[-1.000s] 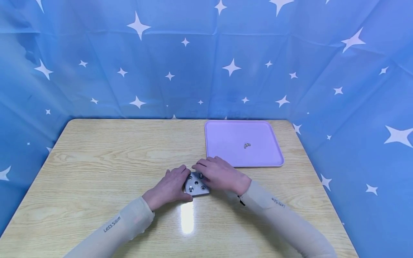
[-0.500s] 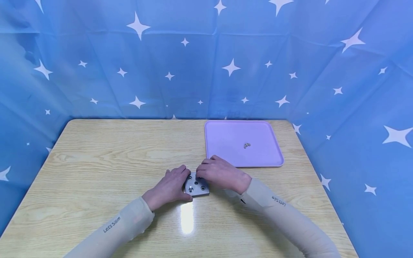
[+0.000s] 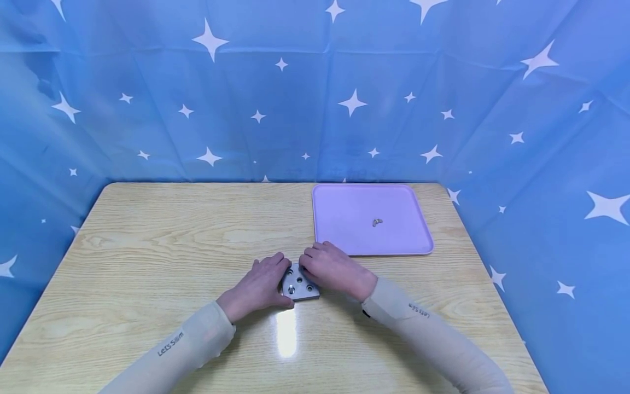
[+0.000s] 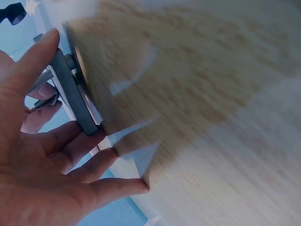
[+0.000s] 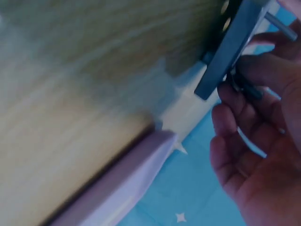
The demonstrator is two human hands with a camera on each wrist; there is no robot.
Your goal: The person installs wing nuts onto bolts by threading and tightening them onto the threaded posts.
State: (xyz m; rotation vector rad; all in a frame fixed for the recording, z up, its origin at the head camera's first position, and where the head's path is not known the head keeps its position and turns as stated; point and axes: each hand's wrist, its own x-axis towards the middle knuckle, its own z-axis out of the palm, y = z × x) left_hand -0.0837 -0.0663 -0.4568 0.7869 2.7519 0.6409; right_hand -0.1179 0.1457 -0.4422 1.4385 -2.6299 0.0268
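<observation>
A small grey metal plate with several holes lies near the middle of the table, clipped at a corner. My left hand grips its left side between thumb and fingers; the left wrist view shows the plate's edge raised off the wood on small feet. A threaded stud stands up near the front left of the plate. My right hand is at the far right corner, its thumb and forefinger pinching a small metal fastener at the base of a second stud. The fingers mostly hide that fastener, so its kind is unclear.
A lilac tray stands at the back right, just beyond my right hand. Small metal pieces, like wing nuts, lie on it. The wooden table meets a blue star-patterned curtain behind.
My right fingers, spread over the stud a second ago, have drawn back slightly to the right and curled in at its base. The left hand, plate and tray have stayed put.
</observation>
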